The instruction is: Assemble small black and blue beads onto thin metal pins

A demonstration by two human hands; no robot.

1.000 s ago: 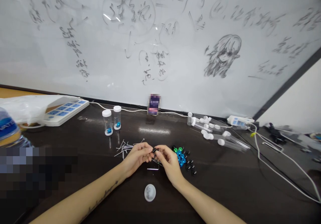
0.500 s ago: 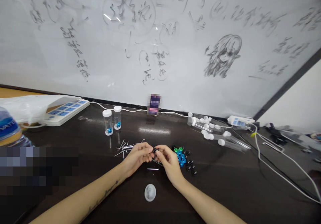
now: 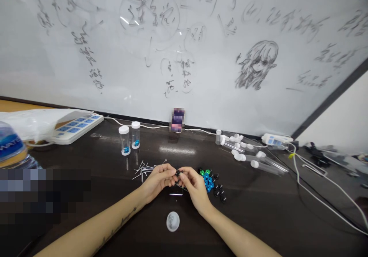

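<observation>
Left hand point(image 3: 156, 180), right hand point(image 3: 195, 186): both were pinched on one black bit point(image 3: 178, 173), seemingly | behind cap point(image 3: 173, 221) | pins point(image 3: 145, 168) lay behind-left of cap | firm, low pinch seemed wise

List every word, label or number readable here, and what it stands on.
"MATE": bottle label, cut off by the frame edge.
Whiteboard handwriting: blurred, unreadable.
Power strip markings: too small.
Card by the whiteboard: pixelated, unreadable.
Small black part pinched between left hand and right hand: no text visible.
</observation>
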